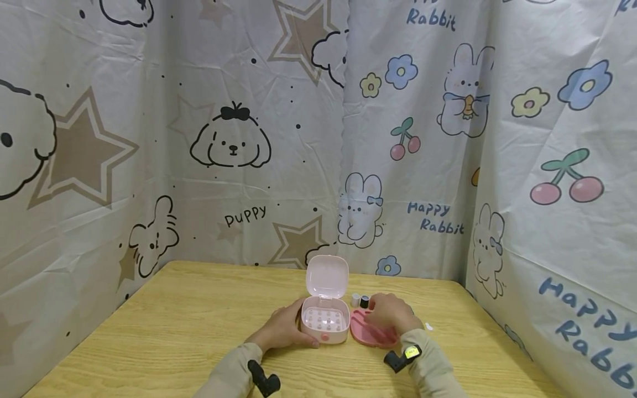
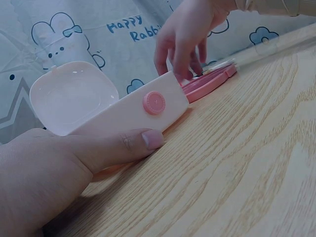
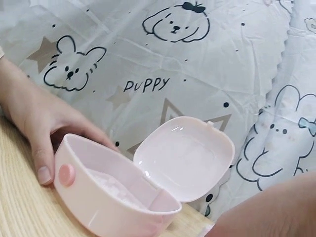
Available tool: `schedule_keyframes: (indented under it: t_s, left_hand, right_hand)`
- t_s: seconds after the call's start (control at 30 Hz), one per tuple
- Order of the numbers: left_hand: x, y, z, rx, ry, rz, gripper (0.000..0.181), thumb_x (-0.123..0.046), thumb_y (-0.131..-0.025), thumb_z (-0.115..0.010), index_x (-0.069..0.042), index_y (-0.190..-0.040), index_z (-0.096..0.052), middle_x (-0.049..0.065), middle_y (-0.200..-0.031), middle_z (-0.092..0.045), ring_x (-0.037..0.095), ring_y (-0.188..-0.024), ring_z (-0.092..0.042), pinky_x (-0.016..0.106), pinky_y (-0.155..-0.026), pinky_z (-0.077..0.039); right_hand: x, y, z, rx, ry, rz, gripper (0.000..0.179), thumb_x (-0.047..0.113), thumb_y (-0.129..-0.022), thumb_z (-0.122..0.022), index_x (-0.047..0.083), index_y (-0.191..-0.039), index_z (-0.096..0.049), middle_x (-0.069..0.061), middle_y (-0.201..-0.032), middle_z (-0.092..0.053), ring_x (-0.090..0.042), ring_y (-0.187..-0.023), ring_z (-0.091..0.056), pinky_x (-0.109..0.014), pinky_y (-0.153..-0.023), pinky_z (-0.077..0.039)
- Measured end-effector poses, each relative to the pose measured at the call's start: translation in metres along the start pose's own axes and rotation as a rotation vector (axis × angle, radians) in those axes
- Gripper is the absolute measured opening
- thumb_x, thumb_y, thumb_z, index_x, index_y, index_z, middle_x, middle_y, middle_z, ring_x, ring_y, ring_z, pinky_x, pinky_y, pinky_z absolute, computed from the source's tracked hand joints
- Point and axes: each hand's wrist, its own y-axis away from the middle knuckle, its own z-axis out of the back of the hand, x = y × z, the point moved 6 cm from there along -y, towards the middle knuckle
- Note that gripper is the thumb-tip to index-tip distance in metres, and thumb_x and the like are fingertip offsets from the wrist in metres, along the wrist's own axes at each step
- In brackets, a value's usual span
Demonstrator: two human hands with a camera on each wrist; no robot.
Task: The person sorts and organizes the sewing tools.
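Note:
A small pale pink box (image 1: pixel 312 334) stands on the table with its hinged lid (image 1: pixel 327 276) raised. Inside its base are rows of small round knobs, and a pink round button (image 2: pixel 154 102) sits on the front. My left hand (image 1: pixel 283 327) grips the box's left side, thumb along the front and fingers round the back. Just right of the box lies a darker pink tray (image 1: pixel 365 334) with shaped hollows. Over it my right hand (image 1: pixel 393 312) reaches down, fingers bent and tips at the tray. Whether they pinch anything is hidden.
Behind the tray stand a small white cylinder (image 1: pixel 355 300) and a small black-sided one (image 1: pixel 365 302). A small white piece (image 1: pixel 428 326) lies right of my right hand. Printed curtains (image 1: pixel 298 182) enclose the wooden table (image 1: pixel 199 309) at the back and sides.

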Motion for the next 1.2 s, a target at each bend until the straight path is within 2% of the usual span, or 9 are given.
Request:
schedule_keyframes:
  t_s: [0.13,0.27,0.4,0.63,0.87,1.2]
  left_hand:
    - [0.000,0.000,0.000,-0.002,0.011,0.007,0.114,-0.042,-0.066,-0.099,-0.014,-0.159,-0.039,0.007,-0.152,-0.052,0.034,-0.138,-0.047,0.064,-0.115,-0.028]
    - [0.000,0.002,0.000,-0.004,-0.001,0.012,0.114,-0.041,-0.066,-0.099,-0.013,-0.159,-0.039,0.008,-0.151,-0.053,0.034,-0.136,-0.048,0.063,-0.115,-0.029]
    - [-0.002,0.003,0.000,-0.005,0.004,0.011,0.114,-0.040,-0.066,-0.099,-0.012,-0.158,-0.039,0.008,-0.151,-0.054,0.033,-0.136,-0.048,0.062,-0.115,-0.030]
    - [-0.002,0.003,0.000,-0.006,-0.014,0.002,0.114,-0.041,-0.066,-0.099,-0.011,-0.159,-0.039,0.008,-0.151,-0.054,0.034,-0.136,-0.048,0.063,-0.114,-0.030]
    - [0.000,0.002,0.000,-0.002,-0.032,-0.005,0.115,-0.043,-0.066,-0.098,-0.010,-0.159,-0.038,0.008,-0.151,-0.053,0.034,-0.136,-0.048,0.062,-0.114,-0.031]
    - [0.002,0.001,0.000,-0.009,-0.044,-0.009,0.115,-0.048,-0.067,-0.097,-0.011,-0.159,-0.039,0.008,-0.151,-0.053,0.035,-0.135,-0.048,0.065,-0.113,-0.029]
  right_hand:
    - [-0.002,-0.002,0.013,-0.110,-0.003,0.013,0.029,0.028,-0.088,-0.076,0.008,-0.108,-0.072,-0.007,-0.092,-0.066,-0.024,-0.075,-0.057,-0.039,-0.061,-0.048]
    - [-0.006,-0.005,0.018,-0.172,-0.023,-0.002,0.034,0.025,-0.091,-0.076,0.005,-0.118,-0.070,-0.011,-0.100,-0.070,-0.024,-0.077,-0.060,-0.042,-0.064,-0.051]
    - [-0.011,-0.007,0.021,-0.248,-0.037,-0.007,0.038,0.018,-0.090,-0.075,0.005,-0.125,-0.069,-0.011,-0.102,-0.070,-0.026,-0.083,-0.064,-0.045,-0.065,-0.054]
    - [-0.018,-0.007,0.024,-0.385,-0.038,0.017,0.039,0.007,-0.087,-0.071,0.006,-0.126,-0.069,-0.016,-0.111,-0.070,-0.034,-0.097,-0.067,-0.051,-0.072,-0.057]
    - [-0.027,-0.009,0.019,-0.422,-0.044,-0.008,0.038,0.010,-0.089,-0.070,0.006,-0.126,-0.069,-0.020,-0.118,-0.067,-0.038,-0.102,-0.065,-0.055,-0.077,-0.056]
    - [-0.040,-0.013,0.009,-0.409,-0.052,-0.008,0.035,0.014,-0.087,-0.076,0.005,-0.121,-0.071,-0.020,-0.112,-0.069,-0.040,-0.100,-0.066,-0.056,-0.077,-0.055]
